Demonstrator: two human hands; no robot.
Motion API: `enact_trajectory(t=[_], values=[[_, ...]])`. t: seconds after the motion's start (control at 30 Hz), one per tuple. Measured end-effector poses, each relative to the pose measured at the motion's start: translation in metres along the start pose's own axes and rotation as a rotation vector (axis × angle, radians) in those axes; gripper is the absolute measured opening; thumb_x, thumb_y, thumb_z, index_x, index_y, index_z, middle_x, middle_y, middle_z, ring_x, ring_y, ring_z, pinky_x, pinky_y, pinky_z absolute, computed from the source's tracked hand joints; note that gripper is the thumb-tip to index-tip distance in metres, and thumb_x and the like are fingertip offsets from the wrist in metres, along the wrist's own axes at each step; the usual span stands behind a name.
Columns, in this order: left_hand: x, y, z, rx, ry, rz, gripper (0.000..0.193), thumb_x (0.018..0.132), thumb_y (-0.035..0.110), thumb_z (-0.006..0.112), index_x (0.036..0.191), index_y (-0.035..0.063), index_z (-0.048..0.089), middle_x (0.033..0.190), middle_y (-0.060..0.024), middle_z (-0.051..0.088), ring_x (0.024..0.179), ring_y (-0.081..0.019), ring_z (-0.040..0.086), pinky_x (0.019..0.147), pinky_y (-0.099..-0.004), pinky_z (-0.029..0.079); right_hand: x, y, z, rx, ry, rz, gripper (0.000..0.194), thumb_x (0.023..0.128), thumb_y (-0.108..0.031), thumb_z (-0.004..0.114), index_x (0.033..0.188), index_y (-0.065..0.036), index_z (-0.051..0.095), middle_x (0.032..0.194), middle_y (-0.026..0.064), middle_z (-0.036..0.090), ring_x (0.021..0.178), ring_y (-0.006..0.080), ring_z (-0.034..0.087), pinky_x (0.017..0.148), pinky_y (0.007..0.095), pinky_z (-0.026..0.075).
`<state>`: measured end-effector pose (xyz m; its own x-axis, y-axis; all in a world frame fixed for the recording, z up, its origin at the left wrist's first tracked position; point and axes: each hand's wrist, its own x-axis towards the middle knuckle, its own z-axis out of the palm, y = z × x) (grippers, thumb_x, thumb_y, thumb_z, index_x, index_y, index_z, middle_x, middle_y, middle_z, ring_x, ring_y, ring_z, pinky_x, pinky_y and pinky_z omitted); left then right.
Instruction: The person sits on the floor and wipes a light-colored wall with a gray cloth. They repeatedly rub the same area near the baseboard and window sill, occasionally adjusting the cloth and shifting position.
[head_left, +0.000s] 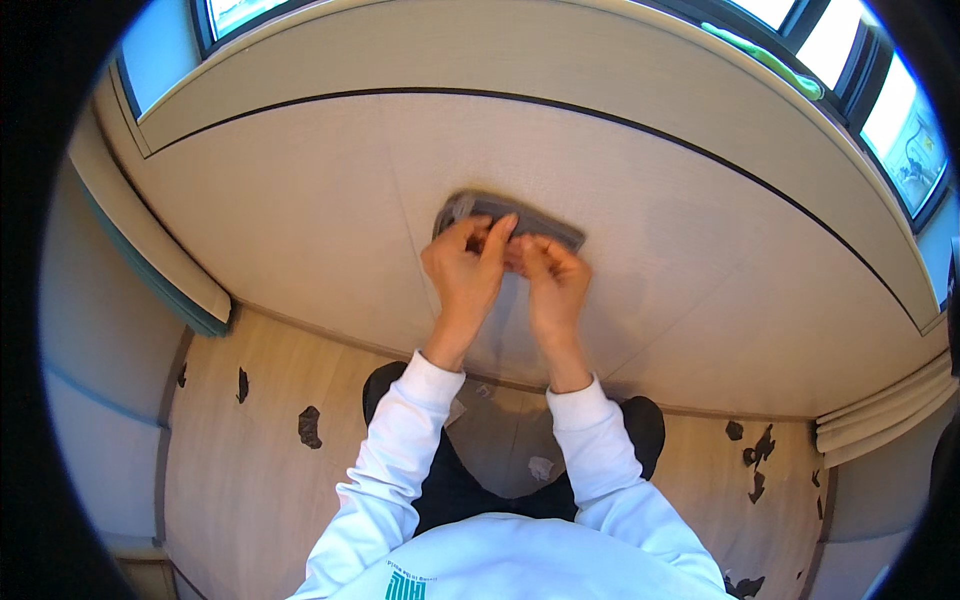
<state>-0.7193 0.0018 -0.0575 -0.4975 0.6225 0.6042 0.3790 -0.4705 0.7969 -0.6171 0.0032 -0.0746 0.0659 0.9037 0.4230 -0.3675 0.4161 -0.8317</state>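
Observation:
A dark grey, flat, roughly rectangular item (536, 219), perhaps folded cloth or a pouch, lies against the beige panel (300, 202) in front of me. Over its lower left part is my left hand (465, 274), fingers bent and thumb pointing up. My right hand (556, 281) is beside it at the item's lower right, with fingers curled and slightly blurred. The fingertips of both hands come close together at the item's lower edge. Whatever may be between them is hidden by the fingers.
Windows (832, 45) line the far side, with a green cloth (765, 60) on their ledge. Curtains hang at left (150, 255) and right (885, 409). Dark scraps (308, 427) are scattered on the wooden floor (240, 480). Crumpled white paper (540, 468) lies between my knees.

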Motion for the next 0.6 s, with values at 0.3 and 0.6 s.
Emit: enact_trajectory(t=[0.3,0.6], values=[[-0.106,-0.116,-0.024,0.227,-0.107,-0.307,0.031,0.089,0.022,0.076,0.073,-0.0032,0.068,0.062,-0.0055,0.064,0.06,-0.0087,0.054,0.054,-0.0306,0.045,-0.079,0.136,-0.043,-0.164,0.108,0.477,0.022,0.096,-0.012,0.065,0.097,0.007,0.076,0.087,0.0079,0.075,0.078,0.0118,0.067,0.076,0.0297,0.056],[0.058,0.011,-0.034,0.185,0.101,0.227,0.03,0.085,0.027,0.079,0.081,-0.001,0.068,0.063,-0.0129,0.061,0.055,-0.0226,0.059,0.053,-0.0363,0.046,0.021,-0.018,0.065,0.103,-0.089,-0.031,0.024,0.098,-0.013,0.062,0.101,0.009,0.072,0.088,0.0086,0.073,0.079,0.0114,0.066,0.074,0.029,0.057]])
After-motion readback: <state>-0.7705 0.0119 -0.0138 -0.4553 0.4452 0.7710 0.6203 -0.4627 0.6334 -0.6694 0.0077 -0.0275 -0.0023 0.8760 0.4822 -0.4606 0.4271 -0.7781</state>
